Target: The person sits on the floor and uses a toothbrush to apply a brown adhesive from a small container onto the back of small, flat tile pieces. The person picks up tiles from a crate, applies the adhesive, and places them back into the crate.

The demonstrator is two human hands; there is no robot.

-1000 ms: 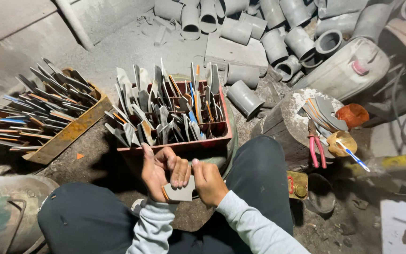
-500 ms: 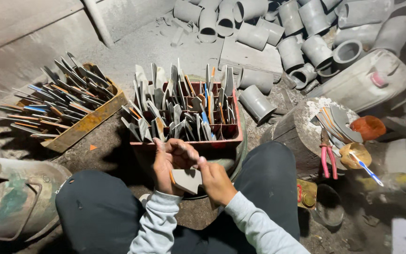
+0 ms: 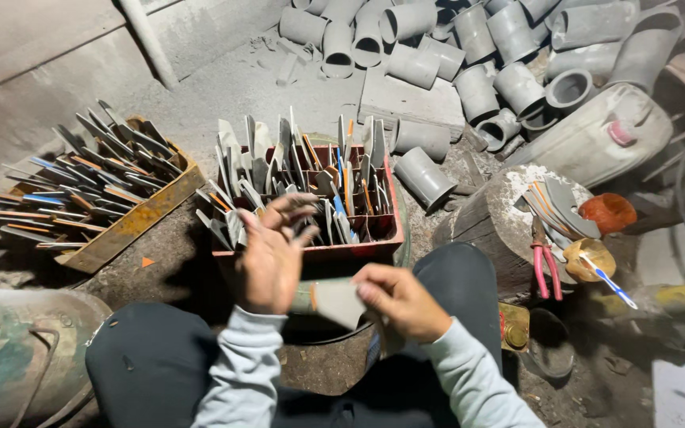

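Your right hand is clamped on a flat grey metal blade blank, thumb and fingertips pinching its right end, so the piece lies roughly level over your lap, just in front of the red crate. Your left hand is apart from it, raised with the fingers spread and slightly blurred, holding nothing; it hovers at the near edge of the crate, just left of the blank. The crate is packed with upright metal blades, grey ones mixed with a few showing orange or blue edges, standing in its compartments. It sits on a round dark drum between your knees. To your left, well apart, a yellowed wooden tray lies on the dusty floor with more thin blades fanned across it. To your right, a wooden stump carries pink-handled pliers, a fan of thin metal pieces, an orange cup and a small tan bowl with a blue-handled tool across it. Behind the crate, grey plastic pipe fittings are heaped near a pale jerrycan lying on its side.
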